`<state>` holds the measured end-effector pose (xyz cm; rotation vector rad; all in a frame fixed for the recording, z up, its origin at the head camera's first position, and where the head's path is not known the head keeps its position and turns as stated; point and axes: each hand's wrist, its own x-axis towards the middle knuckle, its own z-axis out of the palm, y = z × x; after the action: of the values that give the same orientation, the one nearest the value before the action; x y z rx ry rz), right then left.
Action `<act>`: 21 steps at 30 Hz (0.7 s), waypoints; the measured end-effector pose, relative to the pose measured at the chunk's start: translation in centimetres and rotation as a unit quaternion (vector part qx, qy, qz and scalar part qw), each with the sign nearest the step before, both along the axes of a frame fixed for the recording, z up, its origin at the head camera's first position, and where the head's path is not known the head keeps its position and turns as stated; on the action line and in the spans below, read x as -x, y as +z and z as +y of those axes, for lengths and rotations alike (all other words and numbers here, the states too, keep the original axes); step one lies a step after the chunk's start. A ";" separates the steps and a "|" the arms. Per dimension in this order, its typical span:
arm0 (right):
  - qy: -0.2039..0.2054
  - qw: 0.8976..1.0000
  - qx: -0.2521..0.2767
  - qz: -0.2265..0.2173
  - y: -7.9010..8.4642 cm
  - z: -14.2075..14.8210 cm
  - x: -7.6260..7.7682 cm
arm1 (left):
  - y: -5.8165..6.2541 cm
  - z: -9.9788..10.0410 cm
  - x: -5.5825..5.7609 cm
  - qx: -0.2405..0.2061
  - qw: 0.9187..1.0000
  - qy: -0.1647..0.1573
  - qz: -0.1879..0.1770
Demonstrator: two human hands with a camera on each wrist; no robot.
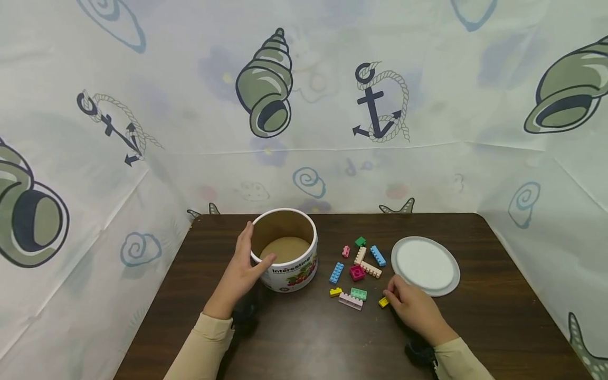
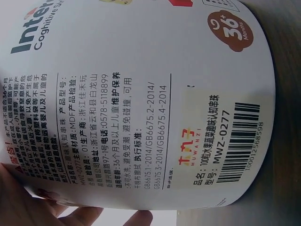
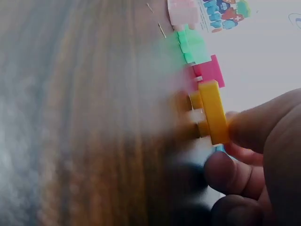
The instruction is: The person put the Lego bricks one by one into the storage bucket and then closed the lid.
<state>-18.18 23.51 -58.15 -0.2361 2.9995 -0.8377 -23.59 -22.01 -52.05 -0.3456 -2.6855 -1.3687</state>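
Observation:
A white round bucket [image 1: 285,272] with a fruit print stands upright on the table, its open top showing a bare bottom. My left hand [image 1: 244,272] holds it at the near left side, thumb across the front rim and fingers along the left rim. In the left wrist view its printed label [image 2: 127,132] and barcode fill most of the picture. My right hand [image 1: 418,306] pinches a small yellow toy brick [image 3: 215,113], thumb against the back, studs pointing away. Several loose toy bricks lie left of this hand, among them a dark pink one [image 1: 357,272] and a light green one [image 1: 358,294].
A white round lid [image 1: 425,265] lies flat just beyond my right hand. Further bricks include two blue ones, a pale pink one [image 1: 350,301] and another yellow one [image 1: 335,292]. Patterned white cloth [image 1: 323,105] stands behind the dark wooden table [image 1: 304,343] and along its sides.

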 end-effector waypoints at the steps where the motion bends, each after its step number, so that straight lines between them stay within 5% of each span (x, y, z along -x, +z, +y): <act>1: 0.002 1.000 -0.004 -0.004 0.0 0.0 0.0 | 0.0 0.0 0.0 0.001 1.000 0.001 0.000; 14: 0.057 0.997 -0.025 0.040 -0.1 -0.2 0.2 | 0.1 -0.1 0.0 -0.003 1.000 0.005 0.010; 21: 0.058 0.997 0.048 0.028 0.9 -0.8 0.0 | -0.1 0.0 -0.1 -0.006 1.000 0.003 0.010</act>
<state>-18.20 22.76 -57.24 -0.4386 2.9643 -0.9805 -23.50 -22.00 -52.11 -0.3466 -2.6597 -1.3714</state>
